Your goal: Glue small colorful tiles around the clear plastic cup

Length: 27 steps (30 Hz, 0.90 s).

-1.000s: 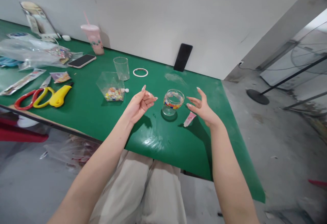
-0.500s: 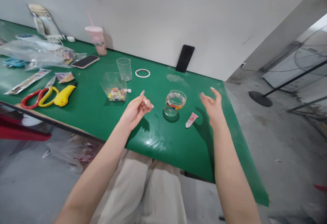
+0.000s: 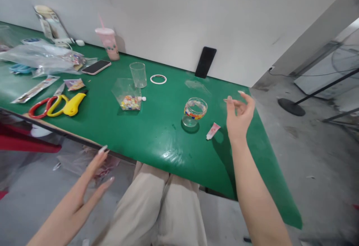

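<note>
My left hand (image 3: 85, 188) is open in front of the table's near edge, thumb and fingers stretched apart, holding nothing. To the right, my right hand (image 3: 240, 117) hovers over the table with loosely bent fingers apart and nothing visible in it. Nearest to it are a small pink and white tube (image 3: 213, 131) and a clear glass cup (image 3: 190, 120) with a band of coloured squares around its upper part. Both rest on the green table (image 3: 157, 137), untouched. Left of the cup stands a clear angular container (image 3: 130, 103) with colourful small pieces inside.
Behind the container are a clear tumbler (image 3: 138, 76) and a white ring (image 3: 158, 79). Scissors (image 3: 42, 105), a yellow-handled tool (image 3: 74, 104), a phone (image 3: 97, 67), a pink cup with straw (image 3: 109, 44) and plastic bags (image 3: 42, 57) occupy the left. A black phone-like slab (image 3: 205, 62) leans on the wall.
My left hand has drawn back left and down, from beside the cup to off the table's front edge, and its fingers have spread. My right hand has shifted slightly right, its wrist turned.
</note>
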### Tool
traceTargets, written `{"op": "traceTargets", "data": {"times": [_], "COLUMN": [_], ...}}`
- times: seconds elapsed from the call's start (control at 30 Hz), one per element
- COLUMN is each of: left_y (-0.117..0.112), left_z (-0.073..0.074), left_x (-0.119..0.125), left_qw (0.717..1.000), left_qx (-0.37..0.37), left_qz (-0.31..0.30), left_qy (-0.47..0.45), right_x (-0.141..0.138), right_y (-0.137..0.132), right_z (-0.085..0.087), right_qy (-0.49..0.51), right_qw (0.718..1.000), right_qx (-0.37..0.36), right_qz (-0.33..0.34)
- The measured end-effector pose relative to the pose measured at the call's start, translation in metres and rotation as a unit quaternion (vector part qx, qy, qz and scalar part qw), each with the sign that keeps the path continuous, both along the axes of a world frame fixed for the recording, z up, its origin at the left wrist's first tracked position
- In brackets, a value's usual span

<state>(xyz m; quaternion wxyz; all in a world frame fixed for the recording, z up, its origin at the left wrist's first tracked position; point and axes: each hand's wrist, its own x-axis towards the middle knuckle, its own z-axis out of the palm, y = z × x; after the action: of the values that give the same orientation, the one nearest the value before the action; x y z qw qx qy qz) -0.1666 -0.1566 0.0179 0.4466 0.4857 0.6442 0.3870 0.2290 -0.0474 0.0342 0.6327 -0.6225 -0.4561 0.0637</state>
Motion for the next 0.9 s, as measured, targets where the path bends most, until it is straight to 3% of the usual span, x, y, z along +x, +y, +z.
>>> {"op": "traceTargets", "data": {"times": [0.03, 0.1, 0.17, 0.23, 0.3, 0.37, 0.43, 0.5, 0.57, 0.73, 0.9], "left_y": [0.001, 0.007, 0.019, 0.031, 0.04, 0.045, 0.047, 0.047, 0.046, 0.043, 0.035], "left_z": [0.012, 0.034, 0.05, 0.057, 0.06, 0.06, 0.059, 0.057, 0.053, 0.038, 0.027], "left_x": [0.015, 0.05, 0.083, 0.11, 0.129, 0.141, 0.148, 0.152, 0.156, 0.173, 0.191], "left_qw": [0.99, 0.925, 0.856, 0.805, 0.774, 0.76, 0.756, 0.756, 0.752, 0.729, 0.748], "left_qx": [0.002, -0.035, -0.06, -0.056, -0.062, -0.069, -0.071, -0.067, -0.066, -0.086, -0.062], "left_qz": [0.001, -0.04, -0.067, -0.088, -0.115, -0.129, -0.13, -0.128, -0.131, -0.154, -0.138], "left_qy": [-0.139, -0.377, -0.509, -0.584, -0.619, -0.633, -0.637, -0.638, -0.642, -0.661, -0.646], "right_x": [-0.006, -0.015, -0.023, -0.029, -0.036, -0.045, -0.056, -0.067, -0.076, -0.082, -0.079], "right_y": [-0.003, -0.008, -0.011, -0.014, -0.018, -0.024, -0.031, -0.039, -0.044, -0.045, -0.045], "right_z": [0.003, 0.008, 0.01, 0.01, 0.009, 0.008, 0.01, 0.012, 0.015, 0.011, -0.002], "right_qy": [-0.003, 0.014, 0.054, 0.099, 0.131, 0.143, 0.161, 0.148, 0.127, 0.051, -0.012], "right_qw": [1.0, 0.999, 0.993, 0.965, 0.894, 0.789, 0.693, 0.628, 0.626, 0.708, 0.731], "right_qx": [0.0, -0.018, -0.057, -0.116, -0.19, -0.257, -0.285, -0.3, -0.296, -0.285, -0.329], "right_qz": [0.006, 0.03, 0.092, 0.215, 0.383, 0.539, 0.642, 0.702, 0.71, 0.644, 0.597]}}
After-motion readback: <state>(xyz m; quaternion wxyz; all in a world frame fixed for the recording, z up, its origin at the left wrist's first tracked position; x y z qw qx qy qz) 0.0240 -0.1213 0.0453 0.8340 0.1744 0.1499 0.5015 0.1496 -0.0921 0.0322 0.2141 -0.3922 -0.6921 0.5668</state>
